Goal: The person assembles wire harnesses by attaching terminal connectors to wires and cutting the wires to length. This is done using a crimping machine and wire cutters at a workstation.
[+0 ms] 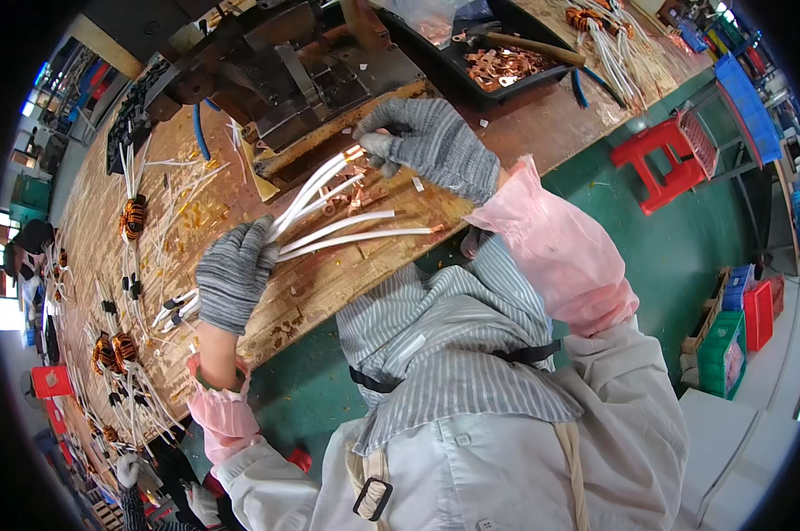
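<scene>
My left hand [239,276], in a grey knitted glove, is closed around a bundle of white wires [338,237] with bare copper ends. The wires fan out to the right from its grip. My right hand [435,146], gloved alike, pinches the tips of the upper wires, where copper shows at the fingertips. Whether a lug sits on those tips I cannot tell. Several loose copper lugs [345,200] lie on the worn wooden bench [280,332] beneath the wires. Two lower wires stick out free of my right hand.
A dark metal machine [285,84] stands behind my hands. Right of it, a black tray [453,66] holds copper lugs and a wooden-handled tool. Wound orange-and-black coils [133,217] with white leads lie leftward. A red stool [656,159] stands right; another person's gloved hands [201,503] show lower left.
</scene>
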### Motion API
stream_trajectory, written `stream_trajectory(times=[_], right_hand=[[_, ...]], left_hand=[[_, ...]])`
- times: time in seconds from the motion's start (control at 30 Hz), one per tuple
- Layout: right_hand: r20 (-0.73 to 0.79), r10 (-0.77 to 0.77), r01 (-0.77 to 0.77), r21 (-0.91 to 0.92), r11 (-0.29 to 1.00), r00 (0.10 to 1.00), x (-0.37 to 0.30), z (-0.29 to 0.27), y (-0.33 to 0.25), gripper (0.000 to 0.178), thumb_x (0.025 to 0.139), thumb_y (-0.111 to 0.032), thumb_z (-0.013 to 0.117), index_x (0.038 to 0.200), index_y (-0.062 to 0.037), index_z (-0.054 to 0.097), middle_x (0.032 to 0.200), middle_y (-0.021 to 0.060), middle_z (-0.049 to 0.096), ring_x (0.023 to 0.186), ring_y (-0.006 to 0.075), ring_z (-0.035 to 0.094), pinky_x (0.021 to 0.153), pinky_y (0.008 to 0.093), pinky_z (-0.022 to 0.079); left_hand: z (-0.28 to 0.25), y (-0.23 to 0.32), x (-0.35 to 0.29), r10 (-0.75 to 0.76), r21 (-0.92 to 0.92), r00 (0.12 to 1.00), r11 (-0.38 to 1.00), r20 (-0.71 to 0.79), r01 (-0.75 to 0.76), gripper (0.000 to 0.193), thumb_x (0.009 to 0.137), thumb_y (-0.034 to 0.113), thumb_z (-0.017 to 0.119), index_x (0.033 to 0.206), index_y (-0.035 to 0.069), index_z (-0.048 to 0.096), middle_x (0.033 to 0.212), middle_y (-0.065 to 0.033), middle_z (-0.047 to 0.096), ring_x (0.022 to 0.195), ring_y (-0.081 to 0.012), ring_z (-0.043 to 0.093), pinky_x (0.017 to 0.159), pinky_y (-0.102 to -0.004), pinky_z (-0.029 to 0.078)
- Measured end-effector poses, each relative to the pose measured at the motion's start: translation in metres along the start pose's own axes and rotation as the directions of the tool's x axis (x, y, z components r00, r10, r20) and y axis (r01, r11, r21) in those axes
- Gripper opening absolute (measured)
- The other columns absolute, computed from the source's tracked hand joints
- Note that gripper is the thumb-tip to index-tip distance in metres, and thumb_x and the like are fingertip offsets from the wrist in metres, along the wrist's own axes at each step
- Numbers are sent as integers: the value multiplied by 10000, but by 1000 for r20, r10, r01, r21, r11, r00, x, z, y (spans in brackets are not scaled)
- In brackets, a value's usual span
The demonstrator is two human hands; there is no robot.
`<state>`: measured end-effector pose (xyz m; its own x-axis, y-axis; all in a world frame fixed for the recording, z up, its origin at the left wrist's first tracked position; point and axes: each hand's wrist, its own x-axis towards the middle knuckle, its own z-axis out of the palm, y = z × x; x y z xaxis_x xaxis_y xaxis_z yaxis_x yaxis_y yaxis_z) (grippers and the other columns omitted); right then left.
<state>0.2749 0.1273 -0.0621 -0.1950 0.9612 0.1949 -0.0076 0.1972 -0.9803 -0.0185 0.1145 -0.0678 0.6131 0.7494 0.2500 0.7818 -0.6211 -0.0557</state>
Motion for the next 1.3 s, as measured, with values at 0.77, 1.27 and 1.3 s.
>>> stream_trajectory(times=[0.77,1.27,1.3], right_hand=[[-13,82,-80,67,995,997,3,-12,17,122,762,-84,661,862,-35,612,768,11,599,722,71,553,645,212,460],[82,166,-181,231,956,983,34,-16,13,201,800,-125,646,947,10,627,799,67,637,677,112,599,592,228,492],[105,158,-178,234,956,982,38,-16,13,202,805,-120,641,956,12,625,807,68,638,675,115,603,587,230,496]], left_hand=[[49,-58,-72,-590,-807,796,531,-133,259,743,533,425,826,1044,-3,498,965,-75,557,847,-167,547,755,-281,455],[-37,-77,-40,-522,-467,827,796,-209,384,624,513,311,860,955,3,546,810,-28,564,730,-125,528,687,-255,452],[-42,-75,-34,-524,-456,818,804,-238,382,619,490,345,865,905,6,554,759,-28,568,685,-125,530,651,-258,461]])
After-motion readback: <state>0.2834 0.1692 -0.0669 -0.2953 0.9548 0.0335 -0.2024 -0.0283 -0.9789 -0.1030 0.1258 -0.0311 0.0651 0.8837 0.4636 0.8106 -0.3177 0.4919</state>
